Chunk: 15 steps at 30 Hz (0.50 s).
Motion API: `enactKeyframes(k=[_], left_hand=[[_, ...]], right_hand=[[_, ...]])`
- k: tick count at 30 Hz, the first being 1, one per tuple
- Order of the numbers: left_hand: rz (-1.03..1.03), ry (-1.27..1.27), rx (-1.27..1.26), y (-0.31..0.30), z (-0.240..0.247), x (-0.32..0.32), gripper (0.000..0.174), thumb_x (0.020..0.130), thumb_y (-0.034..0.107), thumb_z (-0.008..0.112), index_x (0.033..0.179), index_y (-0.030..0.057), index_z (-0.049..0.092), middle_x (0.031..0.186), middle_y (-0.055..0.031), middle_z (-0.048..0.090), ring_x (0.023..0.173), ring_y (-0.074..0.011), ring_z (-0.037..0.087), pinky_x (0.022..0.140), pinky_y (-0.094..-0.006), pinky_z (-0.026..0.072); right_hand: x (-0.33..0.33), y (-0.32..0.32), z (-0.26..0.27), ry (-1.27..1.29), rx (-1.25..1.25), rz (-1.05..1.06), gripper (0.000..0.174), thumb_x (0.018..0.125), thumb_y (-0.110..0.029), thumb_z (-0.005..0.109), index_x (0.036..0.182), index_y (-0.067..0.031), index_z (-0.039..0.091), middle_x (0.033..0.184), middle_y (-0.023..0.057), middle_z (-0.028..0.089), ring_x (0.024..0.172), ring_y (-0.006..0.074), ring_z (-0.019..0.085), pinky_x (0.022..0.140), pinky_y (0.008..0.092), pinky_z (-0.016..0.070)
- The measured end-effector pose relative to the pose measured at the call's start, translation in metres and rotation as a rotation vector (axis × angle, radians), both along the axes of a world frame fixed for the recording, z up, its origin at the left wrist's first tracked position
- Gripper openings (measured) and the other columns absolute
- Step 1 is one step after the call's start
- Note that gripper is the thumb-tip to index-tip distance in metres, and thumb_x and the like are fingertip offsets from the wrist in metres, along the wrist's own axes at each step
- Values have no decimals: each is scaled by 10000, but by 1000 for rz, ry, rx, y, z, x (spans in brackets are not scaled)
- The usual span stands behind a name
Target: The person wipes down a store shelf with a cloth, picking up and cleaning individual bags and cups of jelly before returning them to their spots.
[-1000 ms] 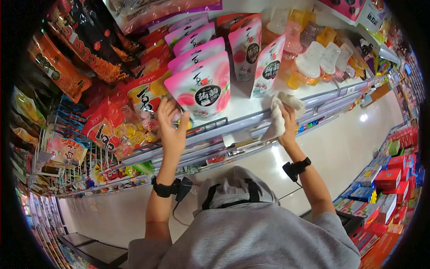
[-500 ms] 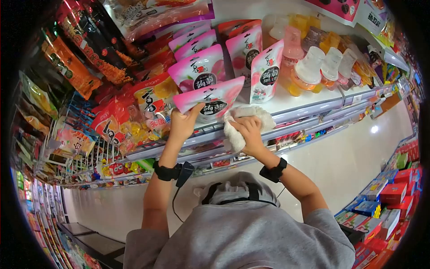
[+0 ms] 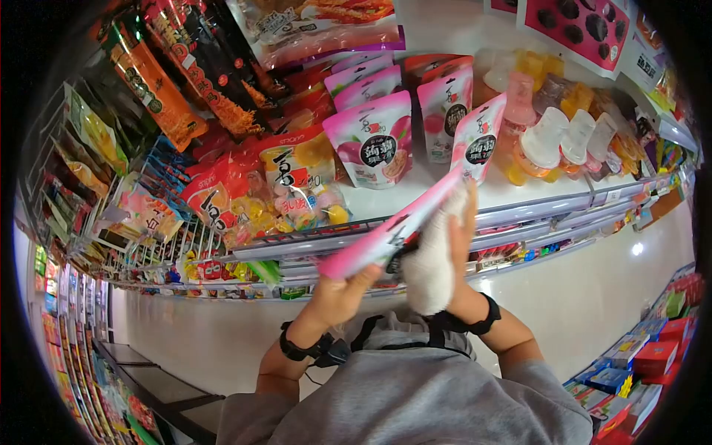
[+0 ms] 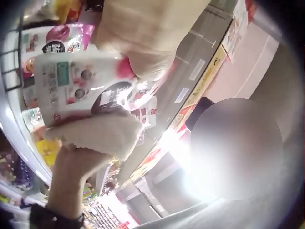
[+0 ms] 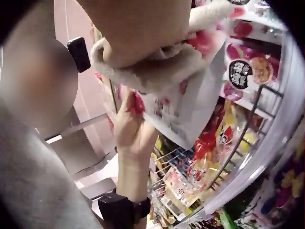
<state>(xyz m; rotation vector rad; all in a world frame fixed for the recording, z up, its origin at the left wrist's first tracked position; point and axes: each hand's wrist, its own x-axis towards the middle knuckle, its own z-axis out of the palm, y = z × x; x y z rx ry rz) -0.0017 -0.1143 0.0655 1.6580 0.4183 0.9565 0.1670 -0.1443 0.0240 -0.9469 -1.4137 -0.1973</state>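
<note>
My left hand (image 3: 340,298) grips a pink-and-white jelly pouch (image 3: 393,228) by its end, thumb on the printed face. The pouch is tilted in front of the shelf edge. A white cloth (image 3: 432,271) lies against the pouch, held by my right hand (image 3: 464,248). In the left wrist view, the cloth (image 4: 102,136) covers the right hand's fingers and runs along the pouch's edge. In the right wrist view, the left hand (image 5: 136,131) pinches the pouch's top, and the cloth (image 5: 157,74) overlaps its face.
Similar pouches (image 3: 374,144) stand in rows on the white shelf. Red and yellow candy bags (image 3: 304,178) fill the left side, and clear-lidded jelly cups (image 3: 545,137) sit to the right. A wire rail and price strip (image 3: 534,215) border the shelf. Stacked boxes (image 3: 656,348) stand behind, at right.
My left hand has taken hold of the front pouch and lifted it off the shelf towards me. The right hand has brought the cloth from the shelf edge onto the pouch.
</note>
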Motion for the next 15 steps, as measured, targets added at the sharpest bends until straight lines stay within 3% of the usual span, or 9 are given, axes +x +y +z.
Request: enactKeyframes(k=[1, 3, 4, 5, 7, 8, 11, 12, 15], left_hand=[[-150, 98, -3, -3, 7, -1, 407, 895, 200, 467, 1254, 17, 410, 1190, -136, 488, 1093, -183, 451, 934, -326, 325], [-191, 10, 42, -8, 6, 10, 491, 912, 305, 399, 1301, 13, 332, 1365, -169, 275, 1261, -237, 267, 1018, -356, 190], [-190, 97, 10, -11, 10, 6, 564, 916, 382, 334, 1331, 8, 255, 1424, -164, 107, 1315, -267, 127, 1040, -360, 123], [-176, 97, 6, -15, 5, 3, 564, 916, 382, 334, 1331, 8, 255, 1424, -164, 107, 1315, -267, 127, 1040, -360, 123], [-61, 22, -108, -21, -9, 0, 586, 922, 398, 289, 1344, 0, 206, 1420, -157, 124, 1308, -260, 146, 1036, -361, 138], [46, 113, -77, -23, -13, -2, 719, 879, 541, 194, 1342, -9, 165, 1357, -123, 279, 1237, -218, 298, 1019, -346, 233], [29, 0, -281, -26, -17, -9, 747, 863, 577, 139, 1341, 5, 180, 1360, -123, 276, 1238, -230, 303, 1018, -350, 242], [30, -19, -316, -28, -17, -10, 713, 880, 553, 117, 1342, 14, 184, 1362, -121, 276, 1238, -236, 306, 1015, -357, 255], [43, -72, -143, -32, -14, -11, 628, 916, 457, 161, 1320, -21, 215, 1335, -145, 307, 1233, -240, 303, 1005, -337, 251]], right_hand=[[-14, 1, 10, 45, -28, 12, 794, 701, -208, 678, 1357, -203, 231, 1373, 320, 37, 1253, 462, 157, 989, 490, 203], [-28, 13, 3, 121, -27, 181, 810, 715, -226, 659, 1371, -205, 185, 1373, 321, 13, 1263, 468, 125, 989, 506, 187], [-37, 9, 8, 153, -134, 198, 809, 731, -240, 635, 1378, -200, 151, 1372, 323, 16, 1258, 477, 129, 991, 510, 180], [-45, 15, -3, 101, -70, 222, 772, 753, -276, 600, 1377, -187, 153, 1369, 324, 37, 1253, 482, 136, 993, 522, 171], [-62, 3, -3, 281, -320, 413, 764, 758, -290, 583, 1376, -176, 150, 1364, 324, 78, 1244, 487, 159, 985, 553, 164], [-69, 7, -12, 43, -79, 239, 724, 753, -296, 576, 1361, -166, 204, 1354, 321, 131, 1237, 485, 186, 975, 584, 153], [-75, 3, -14, -90, -30, 238, 647, 758, -272, 565, 1329, -147, 286, 1338, 321, 188, 1228, 483, 215, 968, 600, 149], [-75, 2, -11, -90, -7, 229, 542, 748, -281, 572, 1252, -164, 413, 1327, 304, 242, 1229, 454, 246, 984, 574, 145], [-62, 6, 17, -259, 98, 157, 473, 724, -289, 592, 1178, -197, 495, 1323, 262, 294, 1230, 406, 285, 1001, 528, 149]])
